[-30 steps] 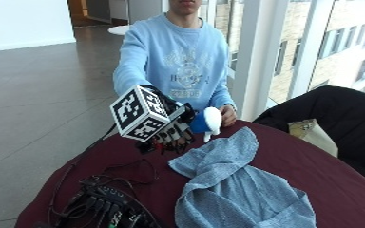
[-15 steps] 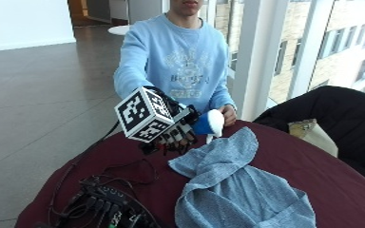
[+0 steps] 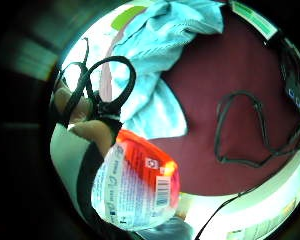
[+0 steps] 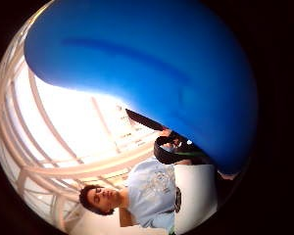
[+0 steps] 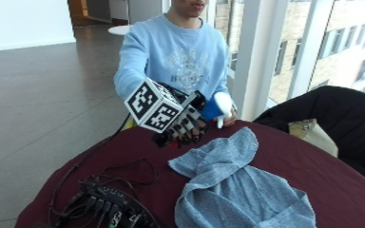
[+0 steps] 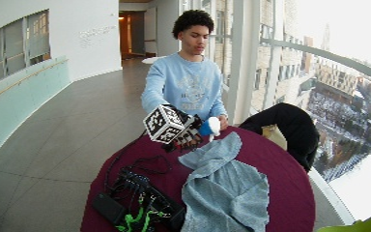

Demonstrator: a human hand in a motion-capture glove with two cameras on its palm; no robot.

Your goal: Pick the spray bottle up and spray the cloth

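Above the far edge of the dark red round table, I see the gloved right hand with its fingers curled round the spray bottle, holding it off the table. Its blue and white head points toward the grey-blue cloth. The cloth lies crumpled just below and beside the bottle, spreading to the near rim. In the little finger side palm view the bottle's labelled body sits against the palm. A tangle of black cables fills the table's near left edge, well apart from the cloth.
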